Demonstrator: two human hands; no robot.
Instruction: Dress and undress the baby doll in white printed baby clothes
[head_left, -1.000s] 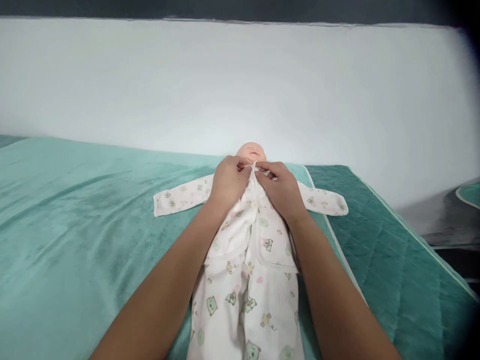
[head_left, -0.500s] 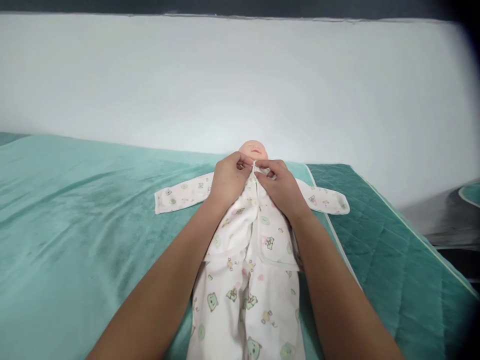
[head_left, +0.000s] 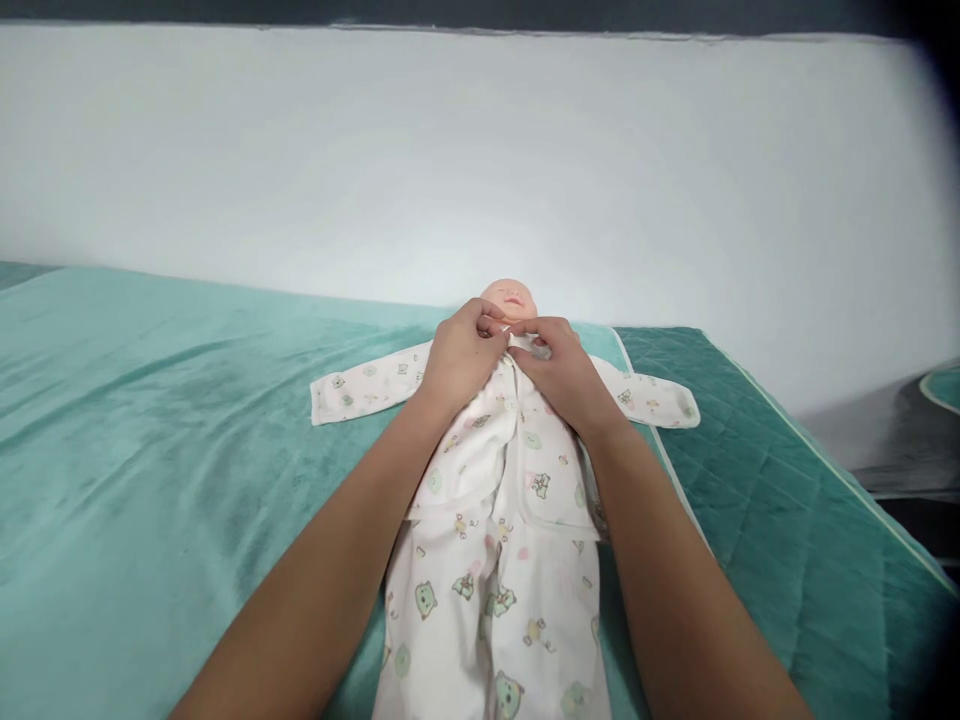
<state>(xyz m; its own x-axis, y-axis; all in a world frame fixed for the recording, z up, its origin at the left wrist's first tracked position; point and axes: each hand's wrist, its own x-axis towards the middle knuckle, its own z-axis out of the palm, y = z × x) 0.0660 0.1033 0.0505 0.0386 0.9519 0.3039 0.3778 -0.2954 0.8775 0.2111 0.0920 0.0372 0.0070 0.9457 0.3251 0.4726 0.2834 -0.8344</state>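
Observation:
A baby doll [head_left: 511, 297] lies on its back, its head toward the wall. It wears a white, bear-printed baby jacket [head_left: 480, 450] with sleeves spread to both sides, and matching trousers [head_left: 491, 610]. At the neck, my left hand [head_left: 466, 350] pinches the jacket's front edge from the left. Opposite it, my right hand [head_left: 559, 365] pinches the other edge, and the fingertips of both hands meet just below the doll's chin. Whatever fastening lies between the fingers is hidden. Below the hands the two front edges lie close together, parting toward the hem.
A light green plush sheet [head_left: 187, 450] with wrinkles covers the bed on the left. To the right is a darker green quilted cover [head_left: 780, 500] with a pale piped edge. The white wall [head_left: 450, 160] rises right behind the doll's head.
My fingertips have come closer together at the collar, and the raised fabric edge between them now lies lower. The doll stays in place.

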